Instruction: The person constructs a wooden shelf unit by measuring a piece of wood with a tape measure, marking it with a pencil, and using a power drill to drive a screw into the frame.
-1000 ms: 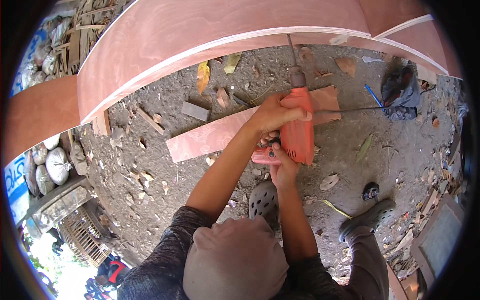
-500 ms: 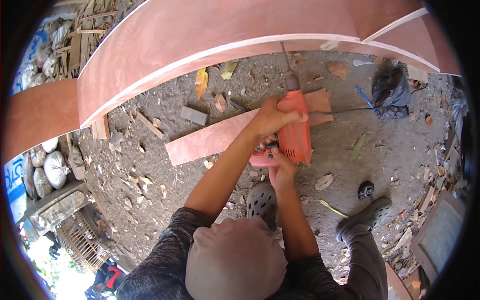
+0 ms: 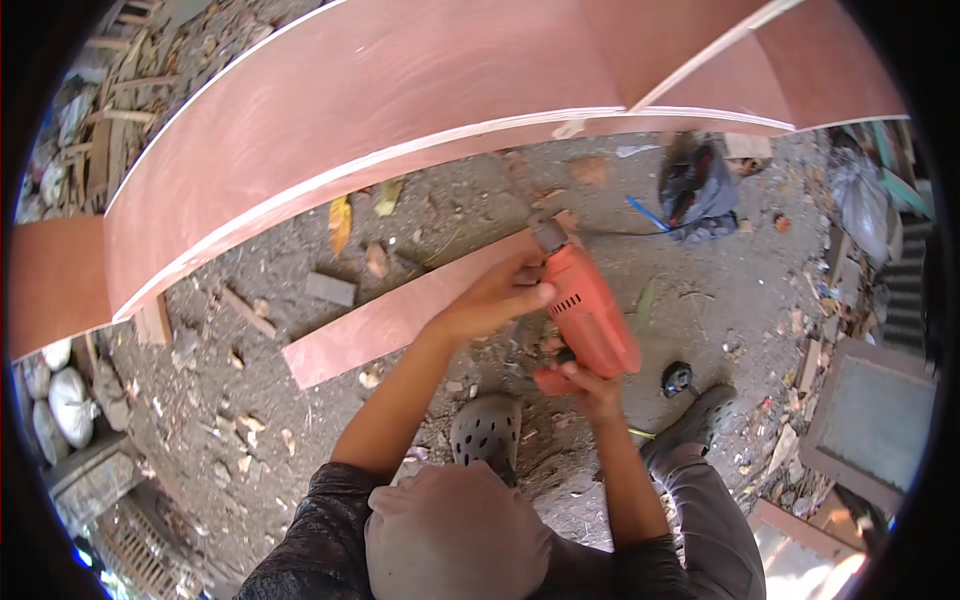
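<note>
Both of my hands hold an orange power drill (image 3: 596, 315) over the dirt floor. My left hand (image 3: 492, 302) wraps round the front of its body, thumb on the side. My right hand (image 3: 598, 393) grips the handle at the back. The dark chuck (image 3: 547, 234) points away from me and a little left; I cannot make out the bit clearly. Beyond the chuck stands a large reddish plywood structure (image 3: 400, 90) with pale edges. Below the drill's front, a loose plywood strip (image 3: 370, 345) lies on the ground.
A grey block (image 3: 330, 288) lies beyond the strip. Farther right are a black plastic bag (image 3: 700, 190) and a blue stick (image 3: 648, 213). A framed panel (image 3: 868, 425) leans at the right among scraps. White sacks (image 3: 70, 402) are stacked at the left.
The drill has come back from the plywood structure's lower edge, where its bit pointed before. Its front now tilts left and its rear has swung right, with both hands still on it.
</note>
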